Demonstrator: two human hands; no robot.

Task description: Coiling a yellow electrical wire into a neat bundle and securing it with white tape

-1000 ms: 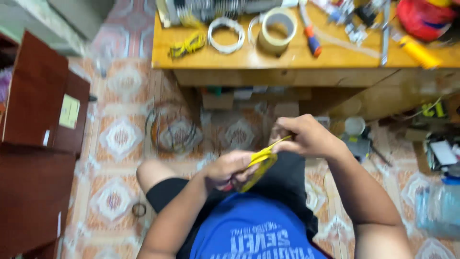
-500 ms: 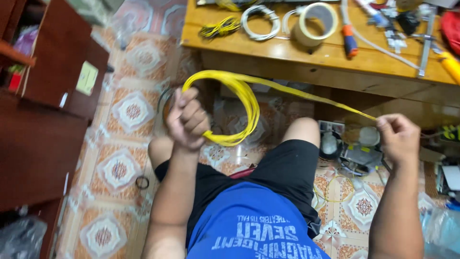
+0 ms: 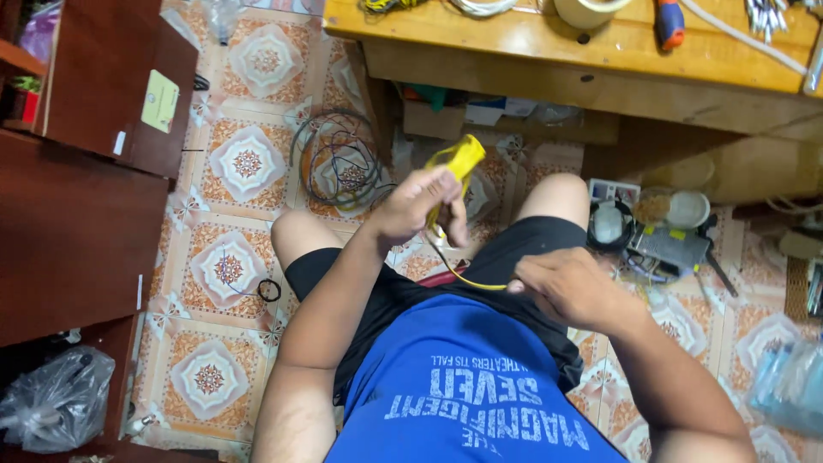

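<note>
Head view: my left hand (image 3: 417,206) grips a bunched yellow wire (image 3: 456,163) mid-frame. My right hand (image 3: 570,287), lower right, pinches its loose end above my lap.

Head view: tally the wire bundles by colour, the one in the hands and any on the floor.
Yellow wire coil, gripped in the left hand, its free end pinched by the right hand: 1
Dark wire coil on the tiled floor: 1
Total: 2
</note>
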